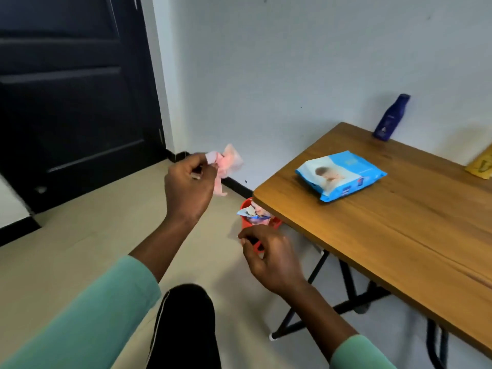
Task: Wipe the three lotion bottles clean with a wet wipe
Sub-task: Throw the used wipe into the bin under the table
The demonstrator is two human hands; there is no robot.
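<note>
**A:** What is the left hand doing?

**B:** The left hand point(186, 187) is raised over the floor point(80, 235). Its thumb and fingers pinch a crumpled pinkish wet wipe point(227, 165), which sticks out past the fingertips toward the wall.

**A:** And the right hand?

**B:** The right hand point(269, 258) is lower and nearer the table point(386, 235), with its fingers curled. A bit of red shows between thumb and fingers. I cannot tell whether the hand grips it or whether it is only the bin behind.

**A:** Which bin?

**B:** A red bin point(245, 209) on the floor just beyond that hand, partly under the table's corner. It has crumpled paper and wrappers in it.

**A:** Where are the bottles?

**B:** Only one shows plainly. A dark blue lotion bottle point(390, 118) stands upright at the table's far edge by the wall, well apart from both hands. A blue wipes pack point(340, 174) lies flat between it and the corner. A yellow thing point(482, 163) is cut off at the right edge, and I cannot tell what it is.

**A:** Anything else?

**B:** There are green sleeves on both arms and a dark door point(66, 89) on the left.
</note>
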